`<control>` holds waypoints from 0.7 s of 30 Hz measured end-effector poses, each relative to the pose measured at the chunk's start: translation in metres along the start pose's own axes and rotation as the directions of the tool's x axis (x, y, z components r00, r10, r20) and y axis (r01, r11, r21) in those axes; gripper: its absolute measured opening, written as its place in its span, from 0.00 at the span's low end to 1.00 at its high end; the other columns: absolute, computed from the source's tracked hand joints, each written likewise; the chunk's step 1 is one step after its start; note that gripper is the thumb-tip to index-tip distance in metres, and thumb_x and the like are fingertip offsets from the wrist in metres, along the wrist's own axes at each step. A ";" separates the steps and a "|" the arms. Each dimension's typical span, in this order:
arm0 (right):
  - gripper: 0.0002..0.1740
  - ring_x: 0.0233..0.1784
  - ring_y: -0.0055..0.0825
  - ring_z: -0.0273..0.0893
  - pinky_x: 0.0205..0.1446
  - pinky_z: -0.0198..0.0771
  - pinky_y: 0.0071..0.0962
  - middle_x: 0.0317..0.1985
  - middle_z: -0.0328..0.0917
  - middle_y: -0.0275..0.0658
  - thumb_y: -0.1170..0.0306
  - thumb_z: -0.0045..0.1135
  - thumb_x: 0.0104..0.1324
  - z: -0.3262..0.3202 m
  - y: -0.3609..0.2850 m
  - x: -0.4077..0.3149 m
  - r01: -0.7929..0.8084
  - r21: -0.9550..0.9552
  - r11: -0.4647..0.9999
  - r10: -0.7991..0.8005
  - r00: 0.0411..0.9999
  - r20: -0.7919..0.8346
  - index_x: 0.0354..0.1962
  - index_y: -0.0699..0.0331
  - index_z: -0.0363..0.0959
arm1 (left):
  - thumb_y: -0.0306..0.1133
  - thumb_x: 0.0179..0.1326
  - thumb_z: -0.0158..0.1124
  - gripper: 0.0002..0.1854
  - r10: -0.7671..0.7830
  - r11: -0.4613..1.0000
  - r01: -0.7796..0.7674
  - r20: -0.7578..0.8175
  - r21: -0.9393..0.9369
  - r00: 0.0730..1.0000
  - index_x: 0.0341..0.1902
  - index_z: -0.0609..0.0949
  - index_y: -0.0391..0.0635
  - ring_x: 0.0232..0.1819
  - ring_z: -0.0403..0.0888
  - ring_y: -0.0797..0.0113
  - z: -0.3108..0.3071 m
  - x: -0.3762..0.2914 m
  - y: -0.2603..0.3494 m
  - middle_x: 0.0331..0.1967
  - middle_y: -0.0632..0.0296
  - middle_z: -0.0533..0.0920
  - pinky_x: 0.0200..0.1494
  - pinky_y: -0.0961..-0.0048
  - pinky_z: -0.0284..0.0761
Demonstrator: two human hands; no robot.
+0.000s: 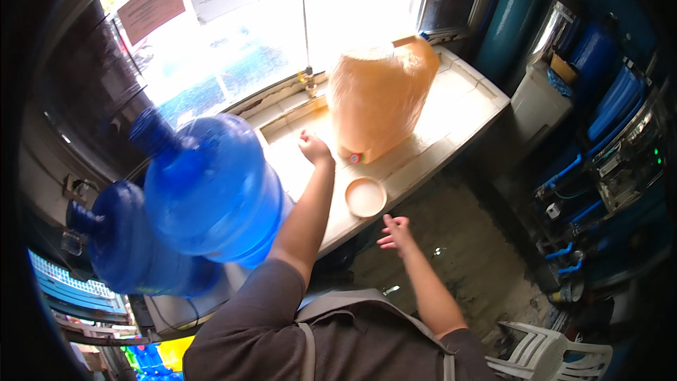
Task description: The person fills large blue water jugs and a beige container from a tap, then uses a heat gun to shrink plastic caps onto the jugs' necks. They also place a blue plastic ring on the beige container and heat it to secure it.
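Note:
My left hand [317,150] is over the white tiled counter [449,103], between a blue round water bottle [211,190] and a large orange-tinted plastic jug [375,100]. Its fingers are curled; whether they hold anything is hidden. The jug stands upright near the window, with a red-rimmed cap [356,158] low on the side facing me and a blue cap [423,36] at the top. A small round bowl [366,197] with a pale inside sits at the counter's front edge. Just off that edge, beside the bowl, my right hand [398,232] has its fingers apart and holds nothing.
A second blue bottle [132,238] lies tilted at the left. Beyond the counter is a bright window [254,37] with a small brass tap [309,83] at its sill. Tall tanks [510,21] and blue pipes line the right. A white plastic chair [550,352] is at lower right.

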State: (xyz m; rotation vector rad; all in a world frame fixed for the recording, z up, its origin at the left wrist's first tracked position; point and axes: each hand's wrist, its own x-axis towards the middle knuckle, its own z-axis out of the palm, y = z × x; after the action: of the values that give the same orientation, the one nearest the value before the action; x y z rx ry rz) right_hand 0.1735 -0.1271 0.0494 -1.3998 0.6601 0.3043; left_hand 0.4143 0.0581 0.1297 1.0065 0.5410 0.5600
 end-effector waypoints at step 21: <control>0.17 0.31 0.38 0.82 0.32 0.82 0.34 0.34 0.78 0.46 0.65 0.50 0.65 -0.131 -0.063 -0.014 0.142 0.466 0.873 -0.129 0.990 -0.059 0.48 0.67 0.63 | 0.28 0.46 0.56 0.32 0.482 0.233 -0.570 0.416 0.788 0.771 0.61 0.73 0.55 0.51 0.74 0.62 0.092 0.269 -0.047 0.46 0.65 0.81 0.58 0.59 0.65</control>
State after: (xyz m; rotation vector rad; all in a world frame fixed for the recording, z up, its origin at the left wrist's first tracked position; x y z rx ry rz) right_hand 0.1661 -0.2625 0.1039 -0.9754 0.6036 0.0066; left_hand 0.6803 0.1580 0.0844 2.3339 0.3768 0.8546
